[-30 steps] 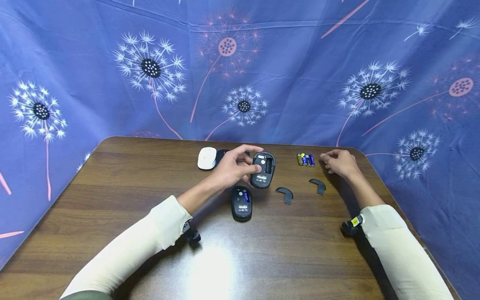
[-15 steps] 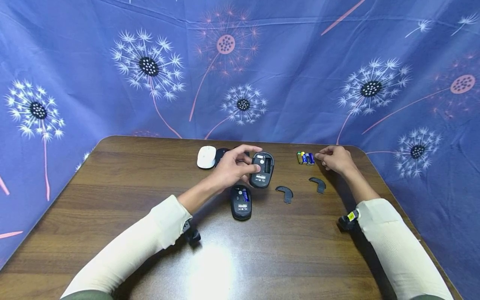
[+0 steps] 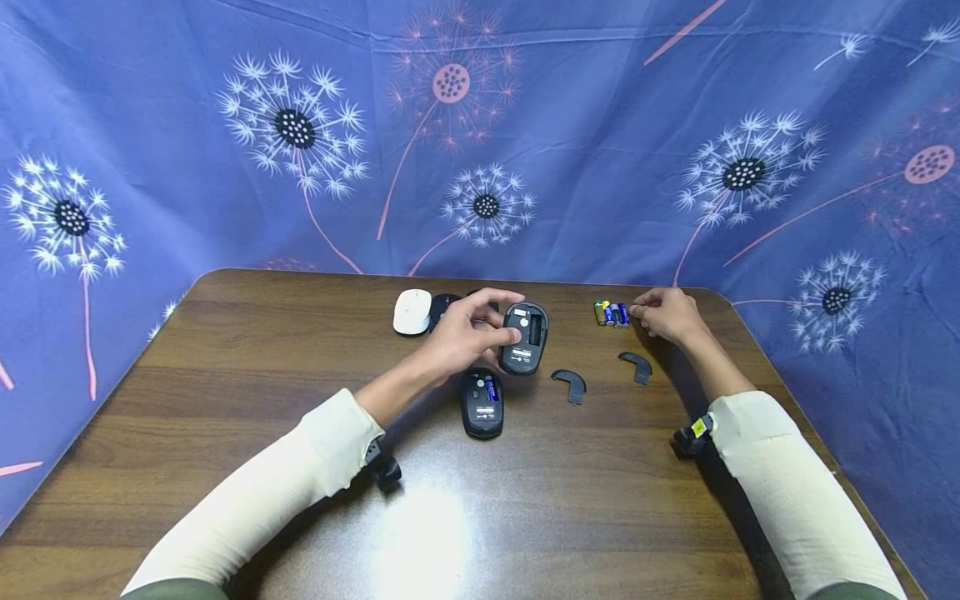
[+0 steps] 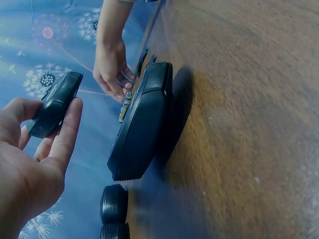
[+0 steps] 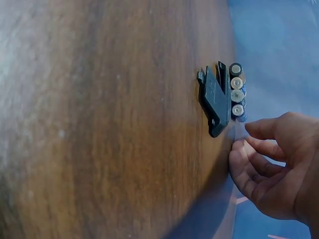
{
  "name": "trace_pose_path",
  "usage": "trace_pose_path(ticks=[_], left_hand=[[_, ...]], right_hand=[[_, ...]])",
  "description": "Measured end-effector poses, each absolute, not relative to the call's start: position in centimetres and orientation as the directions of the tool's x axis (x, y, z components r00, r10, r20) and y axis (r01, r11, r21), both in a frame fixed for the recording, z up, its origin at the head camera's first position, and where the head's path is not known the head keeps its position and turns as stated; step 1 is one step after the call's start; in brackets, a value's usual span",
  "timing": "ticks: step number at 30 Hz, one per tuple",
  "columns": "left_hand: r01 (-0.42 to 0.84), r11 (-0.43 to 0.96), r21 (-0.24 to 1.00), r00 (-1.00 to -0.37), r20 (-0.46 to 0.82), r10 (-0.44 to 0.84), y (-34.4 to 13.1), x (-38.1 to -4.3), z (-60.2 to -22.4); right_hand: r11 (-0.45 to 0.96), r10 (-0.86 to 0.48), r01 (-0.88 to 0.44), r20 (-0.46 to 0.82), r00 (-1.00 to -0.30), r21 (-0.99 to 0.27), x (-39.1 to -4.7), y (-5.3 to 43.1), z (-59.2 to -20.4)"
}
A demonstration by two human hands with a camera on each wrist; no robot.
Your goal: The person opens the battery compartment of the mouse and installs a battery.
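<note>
My left hand (image 3: 463,340) pinches a black computer mouse (image 3: 517,357) between thumb and fingers, raised off the table with its underside turned to me. Its battery compartment is uncovered and looks empty. Just right of a row of several blue and green batteries (image 3: 611,315), my right hand (image 3: 670,315) hovers low, thumb and fingertips beside the end battery. In the right wrist view, nothing shows between the thumb (image 5: 261,128) and fingers. A second black mouse (image 3: 482,412) lies underside up below the left hand, a blue battery (image 3: 491,389) in its compartment.
Two black curved battery covers (image 3: 573,385) (image 3: 637,367) lie between the mice and the batteries. At the back, a white mouse (image 3: 412,312) sits beside a dark mouse (image 3: 442,308), with another dark one partly hidden behind the left hand. A patterned blue cloth (image 3: 570,167) hangs beyond the table.
My right hand has shifted left and come close to the end battery. The left hand keeps its grip on the mouse, almost unmoved.
</note>
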State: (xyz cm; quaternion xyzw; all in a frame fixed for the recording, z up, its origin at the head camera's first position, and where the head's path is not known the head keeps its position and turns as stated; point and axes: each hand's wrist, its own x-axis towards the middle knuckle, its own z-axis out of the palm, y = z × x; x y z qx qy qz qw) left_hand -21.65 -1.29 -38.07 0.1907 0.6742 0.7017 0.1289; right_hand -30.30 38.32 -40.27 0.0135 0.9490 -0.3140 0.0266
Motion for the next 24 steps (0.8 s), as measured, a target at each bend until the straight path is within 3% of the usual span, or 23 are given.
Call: trace_pose_path(ticks=[7,24], left_hand=[[0.078,-0.045,0.996,-0.896,0.09,0.434,-1.4,-21.6,-38.1],[0.066,-0.032,0.997,-0.899,0.074,0.432,-1.4,-21.5,-37.9]], right_hand=[[0.775,0.002,0.05,-0.076,-0.997,-0.63,-30.8,37.7,-40.4],[0.81,-0.011,0.031,-0.069,-0.998,-0.586,-30.8,36.5,-40.2]])
